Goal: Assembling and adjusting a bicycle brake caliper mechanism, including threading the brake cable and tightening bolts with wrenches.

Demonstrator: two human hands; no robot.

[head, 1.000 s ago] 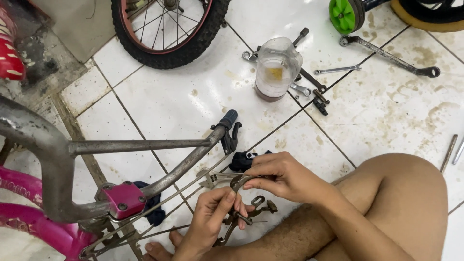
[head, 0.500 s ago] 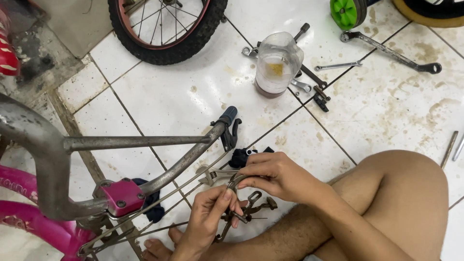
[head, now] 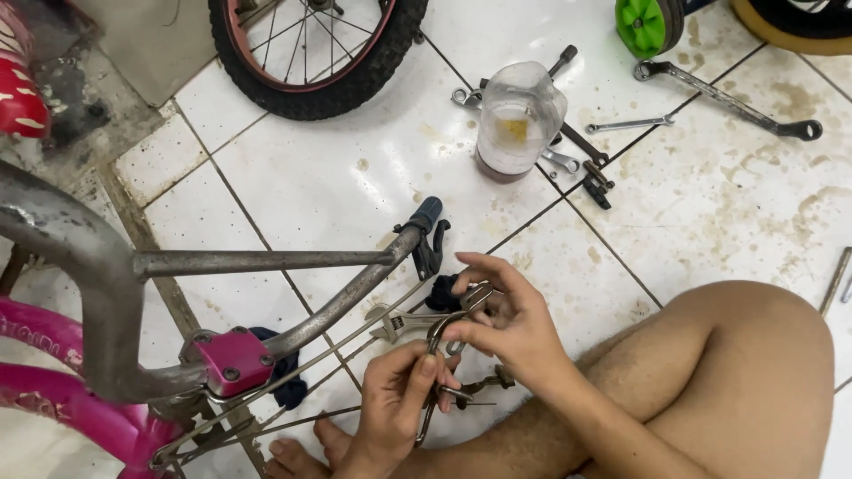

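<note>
At near left a pink steel bicycle frame (head: pixel 53 390) carries grey metal handlebars (head: pixel 266 263). The white floor tiles (head: pixel 337 177) show brown stains, and a bright green plastic wheel (head: pixel 646 25) sits far right.

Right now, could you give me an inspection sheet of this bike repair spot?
Surface: white tiled floor, stained and grimy.
Job's things: metal brake caliper held in both hands; pink bike with grey handlebar.
Clutter: adjustable wrench, spanners, plastic jar, long wrench.
Hands: left hand and right hand both grip the caliper.
Cables: thin brake cables running under the handlebar.
Surroundings: bicycle wheel, green wheel.
</note>
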